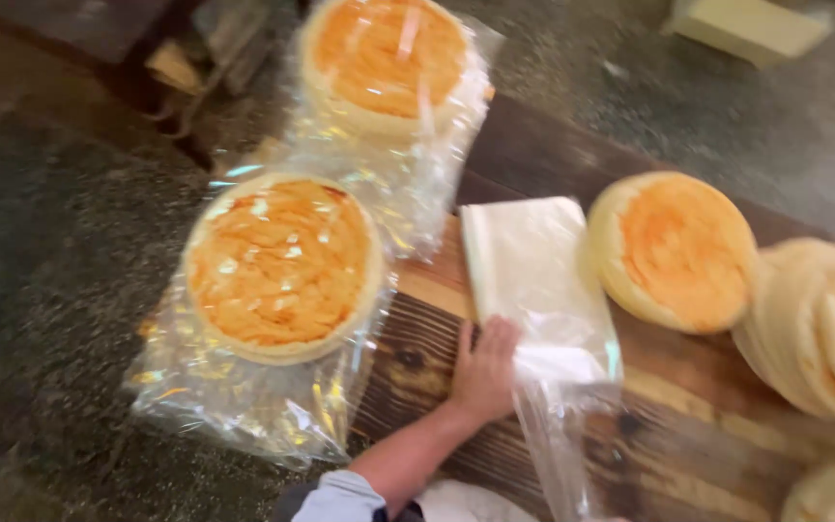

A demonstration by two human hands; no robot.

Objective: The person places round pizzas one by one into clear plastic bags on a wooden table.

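I looked down on a long wooden table (456,387), its dark planks running from the middle of the view out toward 4 o'clock, with speckled stone floor (41,242) around it. At 9 o'clock from the centre sat the largest item, a bagged stack of round flatbreads (282,266), orange-brown on top, in crinkled clear plastic that overhung the table's edge. A second bagged stack (388,63) lay at 12 o'clock, just beyond the first. At 3 o'clock a loose flatbread (674,249) lay bare on the wood, and beside it, at the right border, a leaning pile of unwrapped flatbreads (819,324) fanned out. A pale block (746,24) showed at 1 o'clock on the floor, blurred.

In the middle lay a flat stack of empty clear plastic bags (533,280), with one loose bag (562,435) trailing off toward 6 o'clock. My left hand (483,372) reached in from 6 o'clock, a light sleeve at the wrist, and rested fingers spread and flat on the near left edge of the bag stack, not closed around anything. My right hand was out of sight.
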